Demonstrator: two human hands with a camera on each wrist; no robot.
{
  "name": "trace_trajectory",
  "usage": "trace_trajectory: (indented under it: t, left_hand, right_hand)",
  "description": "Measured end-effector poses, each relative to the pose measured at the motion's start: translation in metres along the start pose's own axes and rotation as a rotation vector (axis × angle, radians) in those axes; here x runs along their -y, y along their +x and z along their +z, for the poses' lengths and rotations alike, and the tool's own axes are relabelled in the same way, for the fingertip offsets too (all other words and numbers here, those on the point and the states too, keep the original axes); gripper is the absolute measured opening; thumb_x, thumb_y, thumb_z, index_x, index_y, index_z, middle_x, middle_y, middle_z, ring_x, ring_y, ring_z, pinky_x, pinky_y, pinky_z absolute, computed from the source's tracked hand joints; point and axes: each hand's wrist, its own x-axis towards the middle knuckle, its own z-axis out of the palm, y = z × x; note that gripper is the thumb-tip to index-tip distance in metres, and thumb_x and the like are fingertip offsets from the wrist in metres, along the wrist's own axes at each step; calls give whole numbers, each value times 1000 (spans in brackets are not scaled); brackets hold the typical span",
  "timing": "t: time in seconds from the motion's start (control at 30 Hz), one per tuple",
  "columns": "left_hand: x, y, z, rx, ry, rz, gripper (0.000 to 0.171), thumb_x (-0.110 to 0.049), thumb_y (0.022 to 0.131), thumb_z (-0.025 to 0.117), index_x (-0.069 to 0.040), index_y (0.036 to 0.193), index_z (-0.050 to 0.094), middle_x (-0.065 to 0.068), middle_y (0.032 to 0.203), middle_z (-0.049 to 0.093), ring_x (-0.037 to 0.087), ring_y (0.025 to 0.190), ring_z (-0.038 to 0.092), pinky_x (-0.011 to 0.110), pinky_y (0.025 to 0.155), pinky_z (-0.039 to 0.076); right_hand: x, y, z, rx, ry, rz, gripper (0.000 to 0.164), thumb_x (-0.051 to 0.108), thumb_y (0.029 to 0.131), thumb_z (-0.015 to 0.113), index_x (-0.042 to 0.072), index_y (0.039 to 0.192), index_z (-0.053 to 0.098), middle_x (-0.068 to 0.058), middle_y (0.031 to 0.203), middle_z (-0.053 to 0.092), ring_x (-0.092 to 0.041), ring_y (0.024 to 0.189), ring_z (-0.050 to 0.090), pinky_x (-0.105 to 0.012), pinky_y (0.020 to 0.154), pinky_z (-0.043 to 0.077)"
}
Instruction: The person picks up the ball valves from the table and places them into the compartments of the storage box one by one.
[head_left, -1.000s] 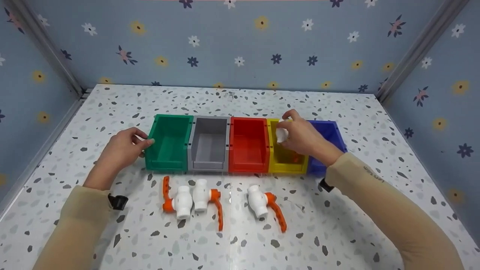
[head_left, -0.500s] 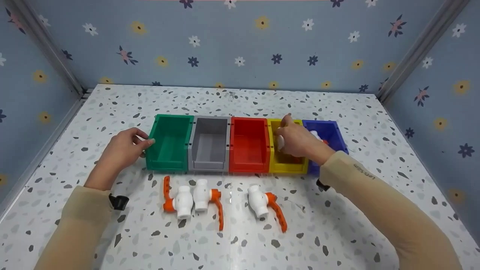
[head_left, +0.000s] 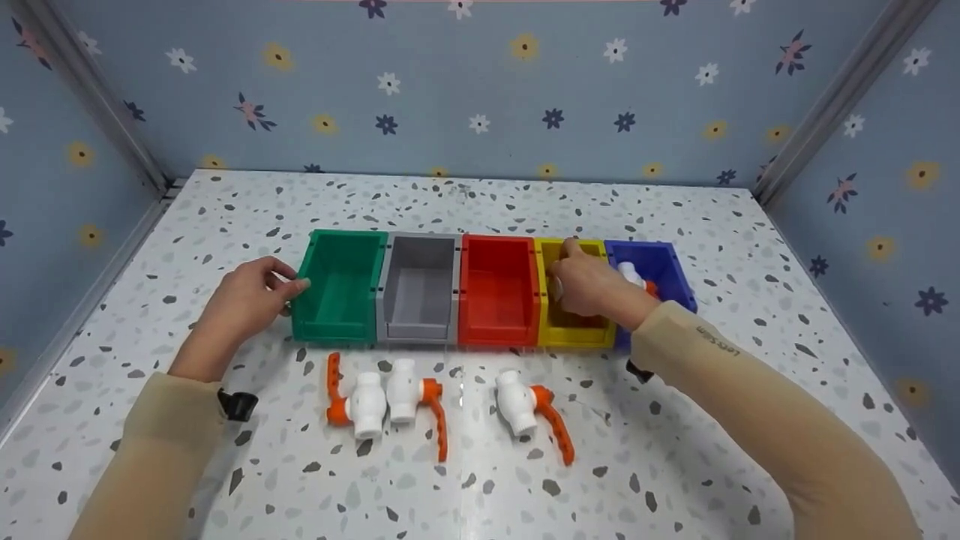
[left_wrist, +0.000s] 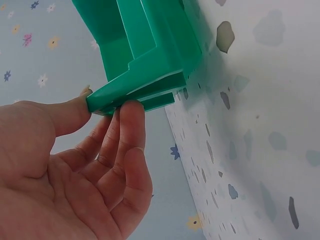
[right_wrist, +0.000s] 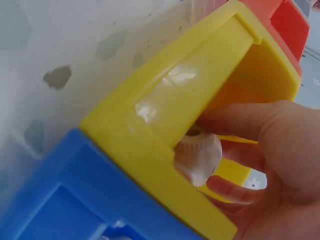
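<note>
My right hand (head_left: pixel 589 283) reaches down inside the yellow bin (head_left: pixel 576 336) and grips a white ball valve. In the right wrist view the ribbed white end of that ball valve (right_wrist: pixel 199 156) shows between thumb and fingers; the rest of it is hidden. At the other end of the row, my left hand (head_left: pixel 244 296) pinches the side rim of the green bin (head_left: pixel 337 331) between thumb and fingers. The left wrist view shows the thumb over the green edge and fingertips beneath it.
Between them stand a grey bin (head_left: pixel 418 331) and a red bin (head_left: pixel 496 334). The blue bin (head_left: pixel 675 262), at the right end, holds a ball valve (head_left: pixel 630 274). Three orange-handled ball valves (head_left: pixel 368 406) lie on the speckled table in front. Flowered walls enclose the table.
My right hand has sunk deeper into the yellow bin with the ball valve, its forearm shifting slightly left. The ball valve in the blue bin has come into view. My left hand stays put.
</note>
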Motion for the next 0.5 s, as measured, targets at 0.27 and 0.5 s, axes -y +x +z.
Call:
trace_trajectory:
  t: [0.27,0.5]
  left_hand:
    - [1,0,0,5,5,7,47,-37,104,53,1,132,48,21,112,54,36,99,62,40,76,47]
    - [1,0,0,8,3,12,48,-38,104,53,1,132,47,20,110,54,36,99,63,40,74,47]
  right_hand:
    - [4,0,-1,-5,-19,39,21,15,97,58,5,114,68,-15,121,42,-30,85,59,-35,75,53]
    - [7,-1,-4,-14,2,67,23,15,95,60,6,114,68,-16,120,45,-31,86,58,-35,72,51]
